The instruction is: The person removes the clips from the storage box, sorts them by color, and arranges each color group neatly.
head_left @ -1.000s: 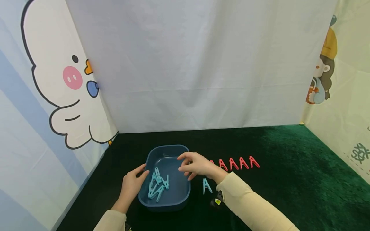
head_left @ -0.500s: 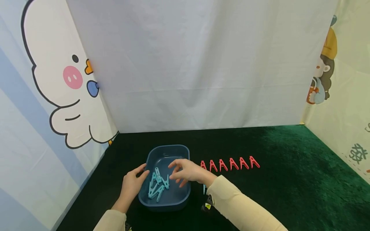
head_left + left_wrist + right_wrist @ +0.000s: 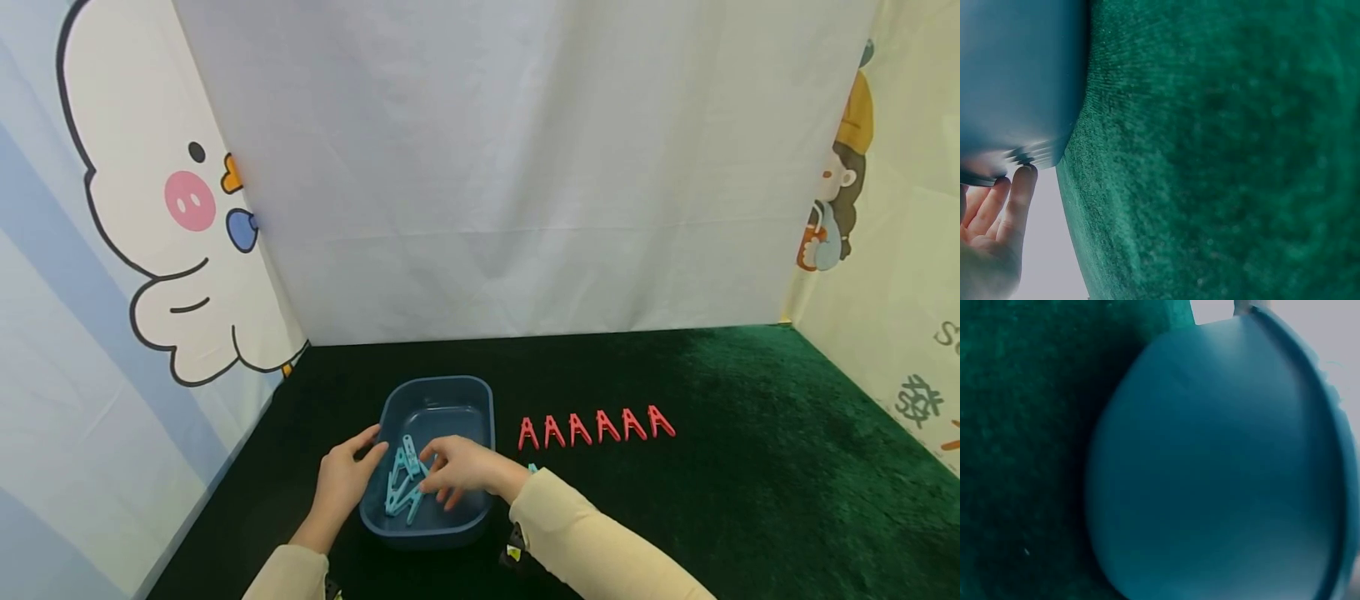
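Note:
A blue plastic basin (image 3: 450, 533) stands on the dark green cloth with several light blue clothespins (image 3: 408, 450) heaped in its left half. At the basin's left side my left hand (image 3: 343, 483) holds the rim, thumb over the edge; in the left wrist view the fingers (image 3: 1019, 200) touch the outer wall. My right hand (image 3: 467, 467) reaches over the right rim into the basin. Its thumb and index finger are bent and apart, right at the clothespins, overlapping one in this view. The basin wall (image 3: 1210, 462) fills most of the right wrist view, and that hand is largely hidden there.
Several red clothespins (image 3: 577, 429) lie in a row right of the basin. Below their left end, a light blue clothespin (image 3: 533, 468) shows partly behind the right sleeve (image 3: 592, 533). A white curtain (image 3: 480, 167) hangs behind the green cloth (image 3: 750, 467).
My right hand has moved left and down, from above the basin's right rim to the clothespins inside. The right sleeve now covers most of the lone light blue clothespin. The left hand stays put.

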The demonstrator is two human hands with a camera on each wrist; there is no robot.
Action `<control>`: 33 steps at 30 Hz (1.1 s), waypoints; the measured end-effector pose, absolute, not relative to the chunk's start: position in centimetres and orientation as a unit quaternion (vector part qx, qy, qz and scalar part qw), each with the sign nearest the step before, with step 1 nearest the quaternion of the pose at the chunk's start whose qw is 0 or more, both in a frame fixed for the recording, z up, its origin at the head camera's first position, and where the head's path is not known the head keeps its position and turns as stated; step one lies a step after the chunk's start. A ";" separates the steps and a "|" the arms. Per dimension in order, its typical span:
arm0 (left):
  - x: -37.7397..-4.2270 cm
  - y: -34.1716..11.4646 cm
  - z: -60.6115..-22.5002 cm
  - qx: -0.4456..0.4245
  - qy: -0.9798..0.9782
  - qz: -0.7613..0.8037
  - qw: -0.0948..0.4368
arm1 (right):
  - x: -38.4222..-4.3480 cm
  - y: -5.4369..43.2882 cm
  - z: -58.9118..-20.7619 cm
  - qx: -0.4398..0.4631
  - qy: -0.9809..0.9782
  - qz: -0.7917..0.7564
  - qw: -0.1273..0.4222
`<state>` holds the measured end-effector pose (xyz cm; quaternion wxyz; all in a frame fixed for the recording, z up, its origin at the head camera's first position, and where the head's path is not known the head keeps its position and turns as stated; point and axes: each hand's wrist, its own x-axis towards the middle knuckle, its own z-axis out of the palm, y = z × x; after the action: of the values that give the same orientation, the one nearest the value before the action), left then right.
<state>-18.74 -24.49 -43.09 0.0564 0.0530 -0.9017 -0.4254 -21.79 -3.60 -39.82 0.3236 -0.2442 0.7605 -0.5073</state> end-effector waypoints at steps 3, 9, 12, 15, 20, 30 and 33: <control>-18.7 -24.5 -43.1 0.053 -0.903 -0.423 0.057 | -21.5 -4.0 -40.2 -0.236 0.764 -0.499 0.335; -18.7 -24.4 -43.0 0.054 -0.901 -0.428 0.056 | -21.2 -4.6 -40.9 -0.237 0.773 -0.476 0.346; -18.6 -24.4 -43.0 0.053 -0.900 -0.428 0.055 | -21.1 -4.9 -41.2 -0.239 0.783 -0.461 0.343; -18.6 -24.5 -43.0 0.053 -0.900 -0.428 0.054 | -21.1 -5.1 -41.5 -0.237 0.793 -0.447 0.338; -18.6 -24.6 -42.9 0.053 -0.900 -0.429 0.055 | -20.9 -5.5 -41.6 -0.243 0.827 -0.404 0.308; -18.6 -24.4 -43.0 0.058 -0.901 -0.426 0.058 | -20.0 -6.2 -41.8 -0.296 0.846 -0.340 0.284; -18.7 -24.4 -43.0 0.058 -0.901 -0.426 0.062 | -20.0 -6.1 -41.9 -0.297 0.831 -0.368 0.293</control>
<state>-18.67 -24.37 -43.05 0.0618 0.0581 -0.9007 -0.4261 -19.97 -6.15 -41.91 0.2932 -0.2968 0.8311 -0.3677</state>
